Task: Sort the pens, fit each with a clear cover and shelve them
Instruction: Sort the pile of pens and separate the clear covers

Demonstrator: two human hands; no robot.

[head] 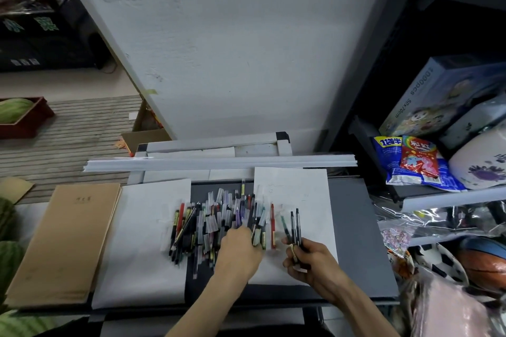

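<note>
Wall panel (232, 49), white with dark stains near the top, is noted behind the work area. Shelving (449, 198) is seen at the right, loaded with a printed box, snack packets and balls. Below the panel a grey table top (353, 241) is recorded. A stack of brown notebooks (63, 241) is laid at its left end. Beside the stack a left white sheet (145, 241) is spread, and a right white sheet (301, 186) is placed further right. A bundle of long white strips (219, 164) is laid across the far edge of the table.

A pile of pens (213, 221), mixed in colour and many with pale translucent parts, is heaped between the two sheets and overlaps both. The left hand (238, 246) is set palm down on the near right part of the pile, fingers among the pens; whether anything is gripped cannot be told, as the fingers are blurred. The right hand (312, 262) is held over the right sheet, fingers clamped round three dark pens (294, 227) that point away from the person. A red pen (272, 223) is seen lying on the right sheet, between the pile and the held pens.
</note>
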